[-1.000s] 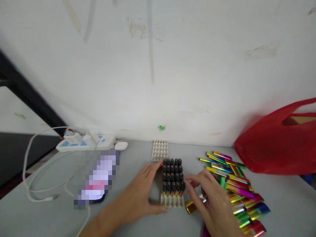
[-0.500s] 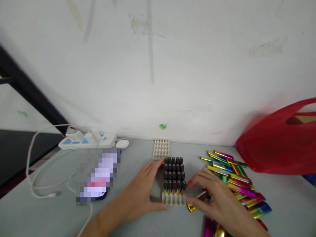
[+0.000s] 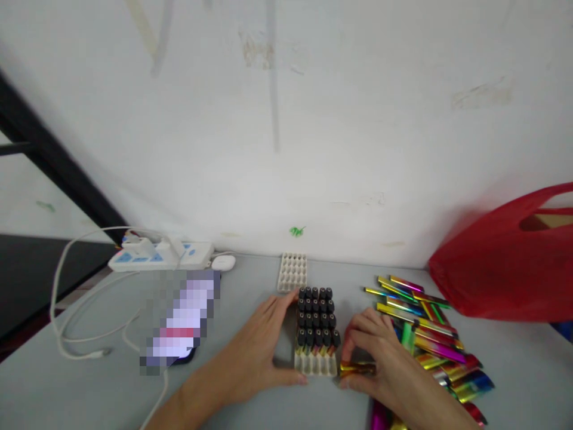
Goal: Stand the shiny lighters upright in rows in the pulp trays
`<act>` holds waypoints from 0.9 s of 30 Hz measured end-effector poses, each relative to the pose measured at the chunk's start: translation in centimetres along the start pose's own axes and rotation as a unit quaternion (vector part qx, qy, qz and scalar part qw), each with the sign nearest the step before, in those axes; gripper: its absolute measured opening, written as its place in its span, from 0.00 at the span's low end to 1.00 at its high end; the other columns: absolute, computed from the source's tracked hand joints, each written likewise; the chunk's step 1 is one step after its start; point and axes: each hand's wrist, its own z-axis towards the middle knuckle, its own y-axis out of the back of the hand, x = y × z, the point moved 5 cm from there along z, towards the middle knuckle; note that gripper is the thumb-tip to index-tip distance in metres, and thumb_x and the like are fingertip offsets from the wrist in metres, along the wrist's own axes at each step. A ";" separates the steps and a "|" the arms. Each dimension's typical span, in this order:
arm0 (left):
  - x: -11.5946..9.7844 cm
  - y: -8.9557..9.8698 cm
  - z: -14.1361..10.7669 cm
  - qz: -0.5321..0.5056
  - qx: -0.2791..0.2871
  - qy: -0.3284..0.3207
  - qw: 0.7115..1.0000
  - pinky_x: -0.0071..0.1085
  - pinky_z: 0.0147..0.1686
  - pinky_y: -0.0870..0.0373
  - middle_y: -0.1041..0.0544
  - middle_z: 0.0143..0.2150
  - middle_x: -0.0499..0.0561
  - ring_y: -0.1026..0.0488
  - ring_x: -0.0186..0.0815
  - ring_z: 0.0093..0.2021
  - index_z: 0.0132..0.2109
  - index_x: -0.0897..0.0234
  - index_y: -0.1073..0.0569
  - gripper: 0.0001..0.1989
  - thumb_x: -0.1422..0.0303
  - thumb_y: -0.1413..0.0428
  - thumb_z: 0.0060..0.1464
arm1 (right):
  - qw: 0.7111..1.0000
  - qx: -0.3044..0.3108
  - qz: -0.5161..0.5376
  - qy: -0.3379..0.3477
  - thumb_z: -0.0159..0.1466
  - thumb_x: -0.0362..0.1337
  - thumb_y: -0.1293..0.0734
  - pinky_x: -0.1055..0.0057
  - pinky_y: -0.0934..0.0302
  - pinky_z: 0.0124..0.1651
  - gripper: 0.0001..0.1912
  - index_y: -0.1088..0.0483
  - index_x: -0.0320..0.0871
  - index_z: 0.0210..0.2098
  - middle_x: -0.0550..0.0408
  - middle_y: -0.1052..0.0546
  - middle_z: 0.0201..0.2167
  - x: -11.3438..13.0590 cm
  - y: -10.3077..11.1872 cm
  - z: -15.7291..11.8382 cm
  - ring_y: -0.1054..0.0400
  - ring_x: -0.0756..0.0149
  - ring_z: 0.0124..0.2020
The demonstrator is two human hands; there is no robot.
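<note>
A cream tray (image 3: 314, 365) stands upright in front of me, holding several rows of shiny tubes with black tops (image 3: 316, 320). The row of pockets nearest me shows no tubes. Alongside the tray's left side lies my left hand (image 3: 257, 343), its fingers stretched to the far corner and its thumb apart at the near corner. Just right of the tray, my right hand (image 3: 380, 352) pinches a shiny gold tube (image 3: 357, 368) between thumb and fingers. The tube lies roughly level, and my hand hides part of it.
A loose pile of colourful metallic tubes (image 3: 436, 343) spreads to the right. Behind it sits a red bag (image 3: 501, 269). A second cream tray (image 3: 292, 272) lies near the wall. On the left are a phone (image 3: 183, 316), a power strip (image 3: 163, 257) and white cables (image 3: 85, 341).
My right hand has closed on the gold tube beside the tray; its fingers were apart around it before. My left hand stays against the tray.
</note>
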 end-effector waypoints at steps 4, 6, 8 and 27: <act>-0.1 -0.2 -0.1 0.001 -0.008 -0.002 1.000 0.65 0.82 0.43 0.39 0.84 0.66 0.41 0.64 0.83 0.87 0.51 0.53 0.68 0.56 0.18 0.54 | 0.997 -0.042 0.071 0.008 0.70 0.46 0.18 0.61 0.32 0.48 0.15 0.24 0.48 0.37 0.56 0.21 0.39 0.5 1.0 0.1 0.26 0.54 0.45; -0.2 -0.2 -0.1 0.002 -0.010 -0.003 1.000 0.65 0.82 0.43 0.39 0.84 0.66 0.41 0.63 0.83 0.87 0.51 0.54 0.68 0.57 0.18 0.55 | 0.991 -0.070 0.113 -0.024 0.73 0.48 0.21 0.64 0.34 0.44 0.17 0.25 0.47 0.35 0.57 0.23 0.36 0.7 1.4 0.1 0.27 0.57 0.40; -0.2 -0.3 -0.1 0.005 -0.007 -0.001 1.000 0.64 0.82 0.43 0.39 0.84 0.66 0.41 0.62 0.83 0.87 0.50 0.55 0.69 0.59 0.18 0.54 | 0.979 -0.090 0.165 -0.072 0.75 0.50 0.24 0.66 0.37 0.40 0.19 0.25 0.46 0.34 0.59 0.26 0.32 0.7 1.6 0.2 0.29 0.60 0.35; 0.7 -0.9 -0.1 0.024 -0.011 -0.013 1.000 0.62 0.83 0.44 0.42 0.85 0.64 0.43 0.60 0.84 0.87 0.50 0.58 0.71 0.62 0.17 0.54 | 0.680 -0.049 0.678 -0.277 0.66 0.49 0.15 0.79 0.42 0.23 0.31 0.17 0.45 0.63 0.57 0.20 0.25 1.4 0.3 -1.0 0.29 0.71 0.23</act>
